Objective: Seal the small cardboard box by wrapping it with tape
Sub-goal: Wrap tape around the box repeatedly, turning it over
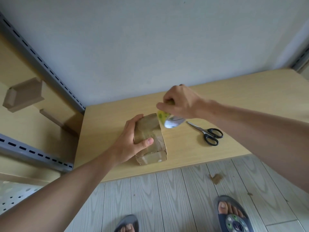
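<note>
Squarely on the light wooden table [234,97], near its front edge, lies the small cardboard box [155,131], long side running away from the person and its top and near end already glossy with bands of clear tape. The left hand [128,139] grips the box from its left side, fingers curled over the far left edge and the thumb [148,141] pressed flat on the top face. At the box's far right corner hangs the tape roll [168,121], blurred, with a yellow-green core showing; it is touching or just beside that corner, and I cannot tell whether a strip runs from it to the cardboard. The right hand [180,101] is clamped on the roll from above, its fingers curled down around the rim.

Just right of the roll, a pair of black-handled scissors [209,133] rests on the table, blades closed and pointing toward the roll. A pale grey wall [150,39] rises behind the table. To the left stands shelving [38,153] with slotted grey metal rails and folded cardboard pieces [23,94] on it. Below the table edge, the grey plank floor [167,198] carries a cardboard scrap [216,178] and the person's two feet in sandals [234,215].
</note>
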Available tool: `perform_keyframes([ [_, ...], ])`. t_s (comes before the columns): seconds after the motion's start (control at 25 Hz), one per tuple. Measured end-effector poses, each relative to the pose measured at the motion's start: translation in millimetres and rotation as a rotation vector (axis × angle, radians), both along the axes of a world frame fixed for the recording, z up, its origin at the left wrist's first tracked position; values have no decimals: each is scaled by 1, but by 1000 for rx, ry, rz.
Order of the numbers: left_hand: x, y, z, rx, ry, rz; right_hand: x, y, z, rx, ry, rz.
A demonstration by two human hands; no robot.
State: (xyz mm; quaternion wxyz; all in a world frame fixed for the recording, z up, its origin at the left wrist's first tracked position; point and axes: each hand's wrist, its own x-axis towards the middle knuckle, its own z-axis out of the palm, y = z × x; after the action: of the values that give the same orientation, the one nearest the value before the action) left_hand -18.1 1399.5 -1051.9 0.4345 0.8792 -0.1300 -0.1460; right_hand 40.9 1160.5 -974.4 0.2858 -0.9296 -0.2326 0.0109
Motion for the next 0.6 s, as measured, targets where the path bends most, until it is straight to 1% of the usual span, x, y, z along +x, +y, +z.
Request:
perform_keyframes([
  [0.12, 0, 1, -1, -22, 43, 0, -5, -20, -20, -89, 26, -52],
  [0.4, -3, 7, -5, -34, 71, -19, -6, -20, -39, -87, 67, -70],
  [0.6, -2, 7, -4, 31, 35, -23, -7, -18, -34, -66, 44, -70],
])
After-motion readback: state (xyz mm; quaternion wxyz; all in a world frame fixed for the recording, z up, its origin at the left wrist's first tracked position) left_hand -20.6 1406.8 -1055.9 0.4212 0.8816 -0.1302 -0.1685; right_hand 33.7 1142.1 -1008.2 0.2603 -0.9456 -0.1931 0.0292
